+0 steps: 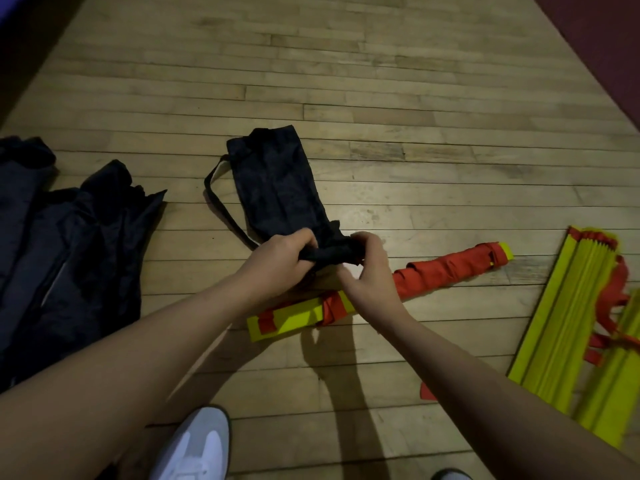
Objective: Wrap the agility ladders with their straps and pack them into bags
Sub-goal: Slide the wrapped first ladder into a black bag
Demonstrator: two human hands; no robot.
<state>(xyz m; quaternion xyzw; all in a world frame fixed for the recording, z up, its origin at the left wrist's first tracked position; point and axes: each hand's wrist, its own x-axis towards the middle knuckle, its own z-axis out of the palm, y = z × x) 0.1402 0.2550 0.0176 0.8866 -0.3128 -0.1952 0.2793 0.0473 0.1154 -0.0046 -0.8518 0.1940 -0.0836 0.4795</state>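
Note:
A long black bag (277, 185) lies on the wooden floor, its near open end bunched between both hands. My left hand (277, 261) grips the left side of the bag's mouth, and my right hand (369, 271) grips the right side. Just below the hands lies a bundled agility ladder (446, 271), yellow rungs wound in its red strap, stretching from lower left to upper right. At the right edge a second stack of yellow rungs (568, 323) lies with loose red straps (613, 299) spilling over it.
More black bags (69, 244) lie in a heap at the left. The held bag's carry strap (221, 206) loops on the floor to its left. My white shoe (194, 445) stands at the bottom, another shoe tip (450, 474) to its right. A dark red mat (602, 46) borders the upper right.

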